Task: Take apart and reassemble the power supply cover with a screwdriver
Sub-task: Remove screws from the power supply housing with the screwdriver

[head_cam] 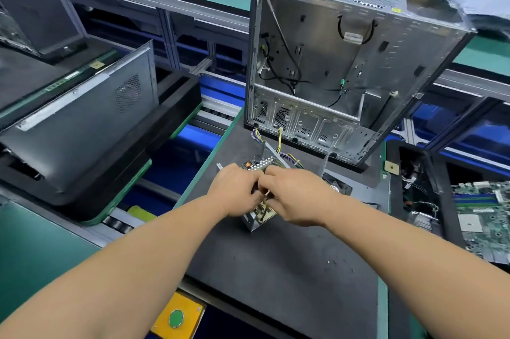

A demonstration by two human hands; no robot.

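A small metal power supply (255,220) lies on the dark mat (289,269) with its circuit board exposed at the near end. Its perforated cover (269,157) stands tilted up at the far end, with yellow and purple wires (280,139) beside it. My left hand (234,189) and my right hand (295,195) meet over the unit, fingers curled on it. A thin metal shaft, maybe a screwdriver tip (266,193), shows between the fingers. Which hand holds it is hidden.
An open, empty computer case (345,68) stands upright right behind the power supply. A black fan (336,186) lies to the right. A closed grey case (82,123) sits on the left conveyor, a motherboard (485,217) at far right. A yellow box with a green button (176,318) sits at the near edge.
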